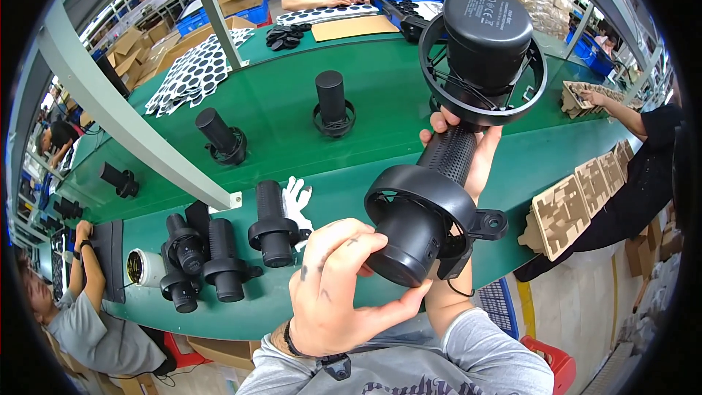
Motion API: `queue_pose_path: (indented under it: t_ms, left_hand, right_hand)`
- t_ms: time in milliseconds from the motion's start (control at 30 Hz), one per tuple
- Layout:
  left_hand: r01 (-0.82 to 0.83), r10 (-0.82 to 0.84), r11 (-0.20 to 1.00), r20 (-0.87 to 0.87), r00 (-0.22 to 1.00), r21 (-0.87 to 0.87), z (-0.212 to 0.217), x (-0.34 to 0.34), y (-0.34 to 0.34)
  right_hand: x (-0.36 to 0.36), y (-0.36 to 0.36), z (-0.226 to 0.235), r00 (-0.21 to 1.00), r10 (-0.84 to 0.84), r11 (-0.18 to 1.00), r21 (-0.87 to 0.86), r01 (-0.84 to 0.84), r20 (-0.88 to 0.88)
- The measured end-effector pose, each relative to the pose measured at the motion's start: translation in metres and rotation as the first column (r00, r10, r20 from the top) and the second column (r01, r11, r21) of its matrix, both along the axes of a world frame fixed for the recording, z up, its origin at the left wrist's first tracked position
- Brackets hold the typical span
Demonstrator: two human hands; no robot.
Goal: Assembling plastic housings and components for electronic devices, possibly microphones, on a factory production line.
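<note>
Two black microphones are close before me, each with a ring-shaped shock mount. The lower microphone (404, 252) is tilted, its smooth base toward me and its mesh body running up and away. My left hand (333, 281) grips that base between thumb and fingers. My right hand (484, 157) is wrapped round the mesh body from behind, fingertips showing at its left. Directly above those fingers is the upper microphone (488, 25), base up, its ring (537, 91) near the fingertips. It appears held up by the same hand, but the grip is hidden. A bracket tab (488, 224) sticks out from the lower mount.
Several microphones (229, 260) stand on the green bench (351, 307) at left, beside a white glove (296, 201) and a white roll (145, 268). More microphones (331, 99) stand on the green belt beyond. Pulp trays (559, 216) lie at right. A metal post (139, 117) rises at left. Co-workers sit around.
</note>
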State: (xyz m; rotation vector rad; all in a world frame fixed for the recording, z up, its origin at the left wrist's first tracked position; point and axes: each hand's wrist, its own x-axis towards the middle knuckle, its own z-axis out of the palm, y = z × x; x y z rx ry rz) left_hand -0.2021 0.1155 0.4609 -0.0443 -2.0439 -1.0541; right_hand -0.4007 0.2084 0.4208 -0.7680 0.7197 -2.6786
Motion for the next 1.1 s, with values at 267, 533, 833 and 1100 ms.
queue_pose_path:
  t_ms: [267, 533, 833, 1100]
  left_hand:
    - [-0.056, 0.057, 0.991, 0.005, 0.998, -0.125, 0.002, 0.005, 0.003]
    - [0.032, -0.059, 0.953, -0.084, 0.995, -0.301, -0.006, 0.006, 0.005]
    - [0.020, -0.067, 0.920, -0.107, 0.992, -0.393, -0.004, 0.006, 0.006]
    - [0.062, -0.080, 0.981, -0.089, 0.993, -0.185, -0.005, 0.003, 0.011]
  right_hand:
    - [0.004, -0.009, -0.001, 0.997, 0.037, 0.999, -0.035, -0.034, 0.073]
    - [0.003, -0.008, -0.002, 0.998, 0.040, 0.998, -0.057, -0.036, 0.058]
    - [0.001, -0.009, -0.002, 0.988, 0.039, 0.986, -0.166, -0.014, 0.149]
    - [0.006, -0.003, 0.008, 0.991, 0.064, 0.996, 0.055, -0.071, 0.117]
